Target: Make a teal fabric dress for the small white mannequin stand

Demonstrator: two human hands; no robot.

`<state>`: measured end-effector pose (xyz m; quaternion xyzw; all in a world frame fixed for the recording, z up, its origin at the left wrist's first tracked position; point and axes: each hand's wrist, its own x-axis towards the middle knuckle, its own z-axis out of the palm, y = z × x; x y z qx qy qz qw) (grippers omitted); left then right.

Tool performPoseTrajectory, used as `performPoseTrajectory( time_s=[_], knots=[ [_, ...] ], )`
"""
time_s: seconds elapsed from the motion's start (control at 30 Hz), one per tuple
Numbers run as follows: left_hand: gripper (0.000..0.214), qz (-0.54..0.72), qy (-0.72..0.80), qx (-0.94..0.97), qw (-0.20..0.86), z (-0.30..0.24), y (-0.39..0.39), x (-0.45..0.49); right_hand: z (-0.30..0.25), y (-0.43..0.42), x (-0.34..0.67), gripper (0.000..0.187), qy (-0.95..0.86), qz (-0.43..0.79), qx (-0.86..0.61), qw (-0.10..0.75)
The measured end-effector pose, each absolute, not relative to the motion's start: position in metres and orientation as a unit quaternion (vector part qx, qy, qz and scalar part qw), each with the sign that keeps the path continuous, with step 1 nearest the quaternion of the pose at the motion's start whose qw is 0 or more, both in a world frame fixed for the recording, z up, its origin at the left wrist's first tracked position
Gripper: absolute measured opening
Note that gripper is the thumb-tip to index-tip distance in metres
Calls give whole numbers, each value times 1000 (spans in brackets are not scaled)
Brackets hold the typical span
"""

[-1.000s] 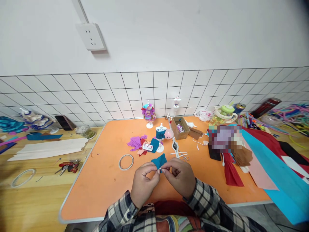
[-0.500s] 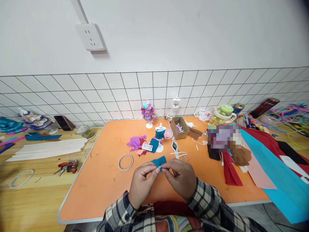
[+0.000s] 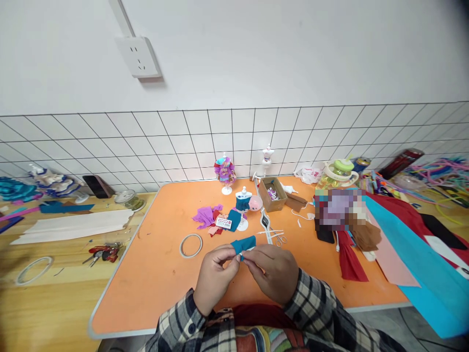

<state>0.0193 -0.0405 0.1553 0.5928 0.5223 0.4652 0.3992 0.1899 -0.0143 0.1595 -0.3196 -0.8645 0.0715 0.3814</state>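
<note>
A small piece of teal fabric [image 3: 245, 243] is held between my hands over the front of the orange table. My left hand [image 3: 216, 274] pinches its left part with thumb and forefinger. From the other side, my right hand [image 3: 274, 271] pinches the same piece, and a narrow white strip shows along its edge by the fingertips. Beyond the hands stands a miniature white dress form [image 3: 243, 205] wrapped in a teal band. Left of it lie a teal scrap [image 3: 234, 221], a white label card [image 3: 223, 223] and a crumpled purple cloth [image 3: 205, 216].
A ring of tape [image 3: 191, 246] lies left of my hands, small scissors [image 3: 281, 240] to the right. A cardboard box [image 3: 272, 194], a dressed mini form [image 3: 224, 171] and a bare one [image 3: 267, 159] stand behind. Red fabric [image 3: 348, 256] and a teapot [image 3: 339, 175] are at right.
The teal fabric has turned and spread slightly to the right, and a white strip now shows along its edge. Both hands keep their pinch and have barely shifted.
</note>
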Motion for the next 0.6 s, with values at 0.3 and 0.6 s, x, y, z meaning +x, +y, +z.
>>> performPoseTrajectory(
  time_s=[0.3,0.6],
  knots=[
    [17,451,557,610,337,159,-41,21,165,-15,185,9,-828,168,-380,376],
    [14,447,564,655,232,160,-44,23,164,-15,180,8,-821,187,-418,340]
  ],
)
